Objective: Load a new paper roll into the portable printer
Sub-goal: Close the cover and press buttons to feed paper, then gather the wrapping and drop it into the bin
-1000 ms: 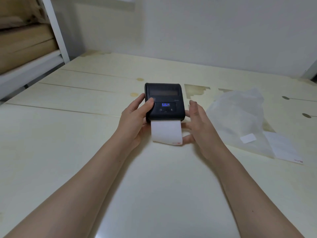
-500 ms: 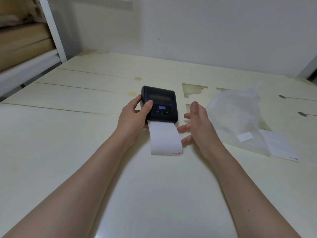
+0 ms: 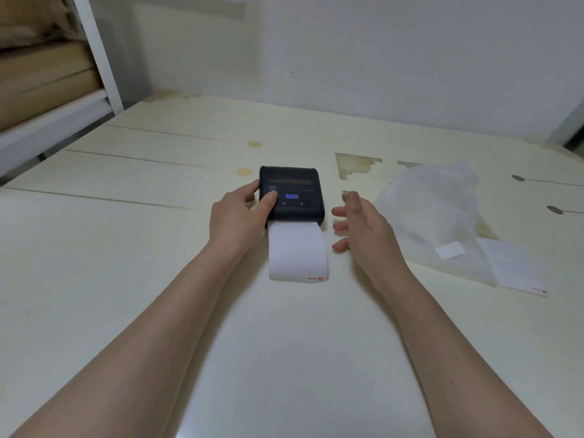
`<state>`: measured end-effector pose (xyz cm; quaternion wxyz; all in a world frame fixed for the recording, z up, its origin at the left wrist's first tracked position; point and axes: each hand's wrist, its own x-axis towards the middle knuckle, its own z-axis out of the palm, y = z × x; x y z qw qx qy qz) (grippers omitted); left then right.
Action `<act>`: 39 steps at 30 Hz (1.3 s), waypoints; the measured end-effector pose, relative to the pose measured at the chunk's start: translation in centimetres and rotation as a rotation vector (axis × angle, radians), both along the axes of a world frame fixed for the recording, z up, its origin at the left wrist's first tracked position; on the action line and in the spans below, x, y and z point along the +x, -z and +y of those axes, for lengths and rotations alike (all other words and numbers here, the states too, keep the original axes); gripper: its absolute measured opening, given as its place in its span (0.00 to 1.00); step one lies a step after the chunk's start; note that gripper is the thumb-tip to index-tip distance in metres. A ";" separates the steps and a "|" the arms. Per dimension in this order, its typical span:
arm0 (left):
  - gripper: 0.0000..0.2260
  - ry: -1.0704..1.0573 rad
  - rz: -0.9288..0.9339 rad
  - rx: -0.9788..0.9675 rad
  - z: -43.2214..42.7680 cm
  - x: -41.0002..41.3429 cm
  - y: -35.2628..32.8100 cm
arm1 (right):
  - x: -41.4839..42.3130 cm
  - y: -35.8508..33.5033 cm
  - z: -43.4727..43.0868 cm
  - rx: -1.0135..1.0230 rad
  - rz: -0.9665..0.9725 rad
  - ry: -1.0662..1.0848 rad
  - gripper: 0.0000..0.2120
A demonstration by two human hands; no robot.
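A small black portable printer lies flat on the pale table, lid closed, its little blue display lit. A strip of white paper comes out of its near edge and curls onto the table, with a red mark at its end. My left hand holds the printer's left side, thumb resting on its top. My right hand hovers just right of the printer and paper, fingers spread, touching neither.
A crumpled translucent plastic bag with a white label lies to the right. A loose slip of white paper with a red mark rests beside it. A white shelf frame stands at the far left.
My right hand has let go of the paper strip and drawn away to the right. More paper now hangs out of the printer. My left hand stays on the printer.
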<state>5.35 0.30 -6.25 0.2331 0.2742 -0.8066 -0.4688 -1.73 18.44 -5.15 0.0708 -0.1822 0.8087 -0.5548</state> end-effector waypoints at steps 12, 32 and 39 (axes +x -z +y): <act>0.17 0.060 0.024 0.017 -0.1 0.2 -0.3 | -0.2 0.7 -0.5 0.031 0.030 -0.052 0.15; 0.22 0.272 0.070 -0.403 16.5 -3.6 -2.4 | -4.6 0.7 18.1 0.828 -0.016 0.796 0.31; 0.27 0.206 -0.082 -0.430 17.8 -6.5 -1.3 | -5.5 -0.4 19.8 0.450 -0.133 0.751 0.25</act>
